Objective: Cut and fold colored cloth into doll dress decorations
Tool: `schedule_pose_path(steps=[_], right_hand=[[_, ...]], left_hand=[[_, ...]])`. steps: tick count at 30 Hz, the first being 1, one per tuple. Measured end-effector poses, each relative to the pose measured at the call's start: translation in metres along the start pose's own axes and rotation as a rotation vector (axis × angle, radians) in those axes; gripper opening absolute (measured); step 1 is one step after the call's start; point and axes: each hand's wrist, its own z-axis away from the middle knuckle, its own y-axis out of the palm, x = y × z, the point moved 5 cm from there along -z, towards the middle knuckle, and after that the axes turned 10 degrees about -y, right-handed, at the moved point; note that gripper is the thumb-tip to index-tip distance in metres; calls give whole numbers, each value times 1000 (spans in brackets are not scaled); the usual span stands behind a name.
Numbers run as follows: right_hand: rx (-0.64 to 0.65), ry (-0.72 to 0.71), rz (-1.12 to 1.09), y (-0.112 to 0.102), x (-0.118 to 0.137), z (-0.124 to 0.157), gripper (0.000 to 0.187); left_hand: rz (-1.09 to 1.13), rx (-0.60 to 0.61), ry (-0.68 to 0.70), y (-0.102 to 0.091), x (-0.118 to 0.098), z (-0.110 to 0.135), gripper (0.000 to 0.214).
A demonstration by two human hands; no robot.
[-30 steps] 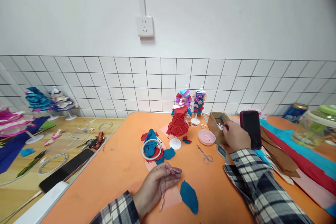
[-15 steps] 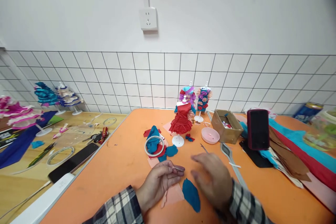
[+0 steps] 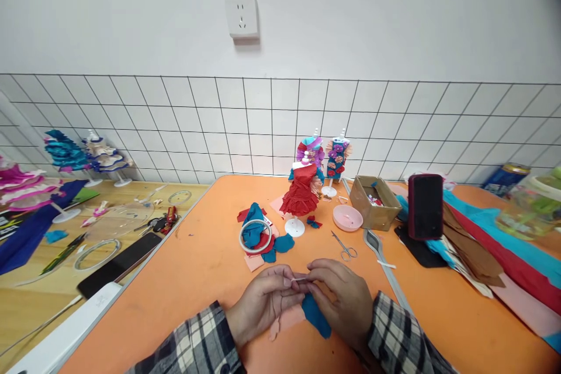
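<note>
A thin pale strip (image 3: 300, 279) runs between my two hands over the orange table. My left hand (image 3: 265, 298) is closed, pinching one end between thumb and fingers. From the other side, my right hand (image 3: 344, 298) pinches the far end with its fingertips. What the strip is made of is too small to tell. Below the hands lie a blue crepe paper piece (image 3: 318, 317), partly behind my right hand, and a pale pink paper piece (image 3: 291, 318). Small scissors (image 3: 344, 247) rest on the table beyond my right hand.
Ahead stands a mini dress form in a red paper dress (image 3: 300, 190), with two more behind. A tape roll (image 3: 242, 238) lies on paper scraps. To the right are a pink dish (image 3: 347, 218), a cardboard box (image 3: 374, 213) and an upright phone (image 3: 425, 207).
My right hand has moved left to meet my left hand and now grips the strip's other end. The scissors are uncovered on the table. The view has tilted slightly.
</note>
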Motion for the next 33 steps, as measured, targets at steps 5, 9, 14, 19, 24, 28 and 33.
schedule_pose_path(steps=[5, 9, 14, 19, 24, 28, 33], right_hand=[[-23, 88, -161, 1, -2, 1, 14], [-31, 176, -282, -2, -8, -1, 13], [43, 256, -281, -3, -16, -1, 19], [96, 561, -566, 11, -28, 8, 29], [181, 694, -807, 22, -40, 15, 22], [167, 765, -840, 15, -55, 20, 24], [189, 737, -594, -13, -85, 25, 32]], left_hand=[[-62, 17, 31, 3, -3, 2, 5], [-396, -58, 122, 6, -11, 4, 6], [-1186, -216, 454, 18, -39, 16, 13], [-1594, -90, 575, 29, -47, 24, 25], [-1674, -44, 536, 25, -47, 22, 28], [-1619, -188, 603, 12, -55, 23, 42], [-1638, -216, 633, 11, -52, 25, 45]])
